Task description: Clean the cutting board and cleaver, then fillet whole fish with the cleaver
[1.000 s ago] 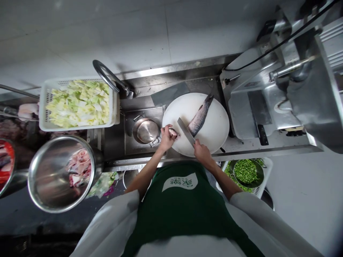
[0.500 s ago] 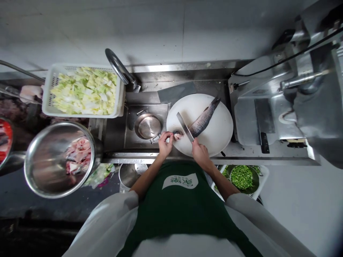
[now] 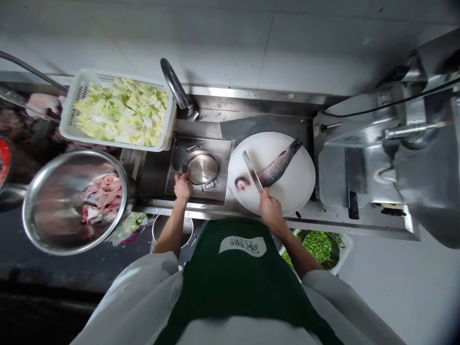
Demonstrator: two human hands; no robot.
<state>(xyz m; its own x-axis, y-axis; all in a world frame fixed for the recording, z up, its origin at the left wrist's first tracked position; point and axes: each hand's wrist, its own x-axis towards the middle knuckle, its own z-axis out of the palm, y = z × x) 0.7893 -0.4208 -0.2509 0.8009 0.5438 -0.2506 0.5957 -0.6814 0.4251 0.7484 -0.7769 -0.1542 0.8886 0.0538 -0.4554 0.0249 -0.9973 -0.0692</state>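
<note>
My right hand (image 3: pixel 270 208) grips the handle of a cleaver (image 3: pixel 253 171), its blade angled over the round white cutting board (image 3: pixel 302 194). Behind the blade lies a dark-scaled fish (image 3: pixel 279 168), tail toward the upper right. A small cut fish piece (image 3: pixel 242 183), partly blurred out, rests near the board's left edge. Over the sink, at the lower left rim of a metal pot (image 3: pixel 202 168), is my left hand (image 3: pixel 183 187) with fingers curled together. Whatever they may hold is hidden, and I cannot tell whether they touch the pot.
A white basket of chopped cabbage (image 3: pixel 124 115) stands left of the faucet (image 3: pixel 176 86). A steel bowl (image 3: pixel 46 201) holds fish pieces (image 3: pixel 102 196). On the right, a second cleaver (image 3: pixel 354 177) lies by a metal slicing machine (image 3: pixel 391 129). Chopped greens (image 3: pixel 319 247) sit below the counter edge.
My left hand has left the small fish piece and moved left to the pot in the sink. My right hand keeps the cleaver in nearly the same place; the view has shifted slightly.
</note>
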